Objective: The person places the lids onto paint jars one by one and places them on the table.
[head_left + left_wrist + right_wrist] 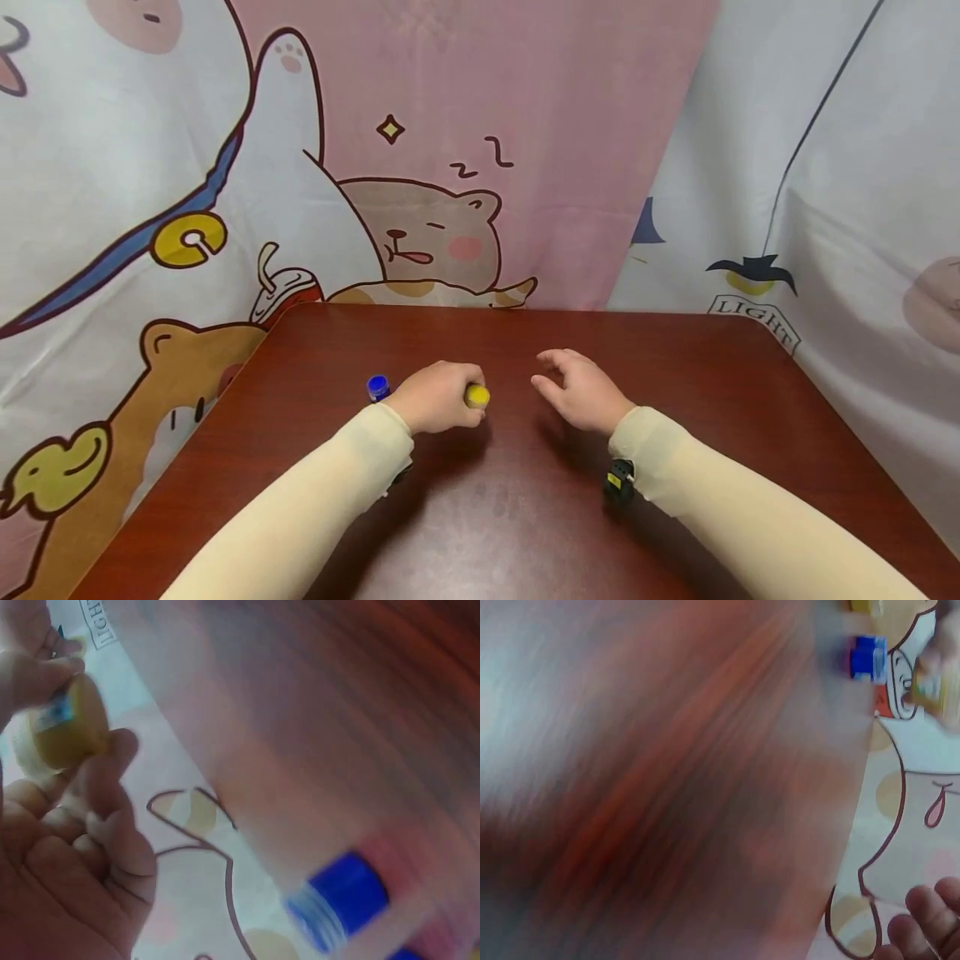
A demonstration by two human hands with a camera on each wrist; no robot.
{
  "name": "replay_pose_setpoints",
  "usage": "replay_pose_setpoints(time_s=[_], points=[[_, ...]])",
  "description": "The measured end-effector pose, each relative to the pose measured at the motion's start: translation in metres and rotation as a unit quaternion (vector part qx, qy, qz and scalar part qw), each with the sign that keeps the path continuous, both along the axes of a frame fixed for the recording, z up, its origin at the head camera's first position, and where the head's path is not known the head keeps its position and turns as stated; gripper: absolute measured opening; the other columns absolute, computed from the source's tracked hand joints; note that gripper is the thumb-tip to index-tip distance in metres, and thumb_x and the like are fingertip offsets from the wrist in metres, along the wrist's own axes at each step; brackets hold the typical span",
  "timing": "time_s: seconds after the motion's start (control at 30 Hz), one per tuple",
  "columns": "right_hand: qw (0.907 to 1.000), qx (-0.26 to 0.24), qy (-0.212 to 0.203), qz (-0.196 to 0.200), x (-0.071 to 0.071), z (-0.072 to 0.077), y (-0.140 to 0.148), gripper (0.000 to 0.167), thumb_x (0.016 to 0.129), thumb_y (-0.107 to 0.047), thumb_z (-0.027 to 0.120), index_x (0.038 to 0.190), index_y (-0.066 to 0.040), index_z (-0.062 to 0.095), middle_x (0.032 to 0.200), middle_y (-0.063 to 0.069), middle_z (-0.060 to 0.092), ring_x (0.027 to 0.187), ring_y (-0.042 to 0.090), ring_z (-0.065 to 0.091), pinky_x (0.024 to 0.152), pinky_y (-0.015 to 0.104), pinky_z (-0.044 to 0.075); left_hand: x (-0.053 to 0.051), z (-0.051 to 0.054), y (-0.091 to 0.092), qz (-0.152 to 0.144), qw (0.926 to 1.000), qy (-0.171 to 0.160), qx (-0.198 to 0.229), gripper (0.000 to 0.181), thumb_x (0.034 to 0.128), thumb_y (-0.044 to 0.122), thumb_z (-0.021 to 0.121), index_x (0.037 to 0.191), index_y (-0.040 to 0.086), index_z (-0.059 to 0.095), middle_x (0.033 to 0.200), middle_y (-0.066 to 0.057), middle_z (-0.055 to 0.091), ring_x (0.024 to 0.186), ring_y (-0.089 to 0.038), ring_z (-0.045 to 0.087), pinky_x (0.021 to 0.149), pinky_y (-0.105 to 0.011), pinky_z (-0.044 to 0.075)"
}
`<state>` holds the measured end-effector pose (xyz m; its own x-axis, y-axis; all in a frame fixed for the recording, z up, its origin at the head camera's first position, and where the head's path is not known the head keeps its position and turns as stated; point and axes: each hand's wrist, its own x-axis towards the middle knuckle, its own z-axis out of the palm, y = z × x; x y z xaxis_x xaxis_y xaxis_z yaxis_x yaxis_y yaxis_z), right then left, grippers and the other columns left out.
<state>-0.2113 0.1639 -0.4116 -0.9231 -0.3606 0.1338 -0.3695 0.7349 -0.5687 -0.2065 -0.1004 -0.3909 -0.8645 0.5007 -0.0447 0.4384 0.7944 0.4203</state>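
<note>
My left hand (pixel 435 398) grips a small yellow jar (pixel 477 396) with a pale, clear-looking lid, its thumb and fingers curled round the sides. In the left wrist view the same yellow jar (pixel 75 727) is tilted and shows a label patch. Just left of that hand a blue jar (pixel 378 387) stands on the table, partly hidden by the wrist. My right hand (pixel 581 390) hovers over the table to the right, fingers loosely bent, with nothing in it. Only its fingertips (pixel 922 919) show in the right wrist view, at the lower right corner.
The reddish-brown table (pixel 525 517) backs onto a cartoon-printed curtain (pixel 570 150). In the right wrist view a second yellow thing (pixel 867 606) sits near the blue jar (pixel 868 660). Another blue piece (pixel 405 954) peeks in at the left wrist view's bottom edge.
</note>
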Motion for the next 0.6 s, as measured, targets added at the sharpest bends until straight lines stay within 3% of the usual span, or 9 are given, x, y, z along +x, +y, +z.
replay_pose_setpoints(time_s=[0.33,0.6], points=[[0.9965,0.063,0.002,-0.055,-0.013,0.004,0.034,0.06,0.105,-0.036,0.062,0.149,0.002,0.051,0.155,0.025,0.05,0.146,0.046,0.039,0.121,0.063,0.034,0.008,0.004,-0.037,0.036,0.9955,-0.02,-0.085,0.022,0.0869,0.02,0.082,0.104,0.019,0.069,0.091,0.005,0.066,0.08,-0.017,0.06,0.077,-0.034,0.053],[0.9893,0.123,0.022,-0.076,-0.024,0.0,0.058,0.065,0.107,-0.04,0.056,0.152,0.007,0.046,0.161,0.031,0.039,0.154,0.05,0.026,0.126,0.064,0.02,0.012,-0.002,-0.052,0.013,0.9894,0.028,-0.142,0.017,0.0829,0.007,0.076,0.085,0.019,0.065,0.078,0.004,0.061,0.073,-0.016,0.054,0.071,-0.033,0.05]])
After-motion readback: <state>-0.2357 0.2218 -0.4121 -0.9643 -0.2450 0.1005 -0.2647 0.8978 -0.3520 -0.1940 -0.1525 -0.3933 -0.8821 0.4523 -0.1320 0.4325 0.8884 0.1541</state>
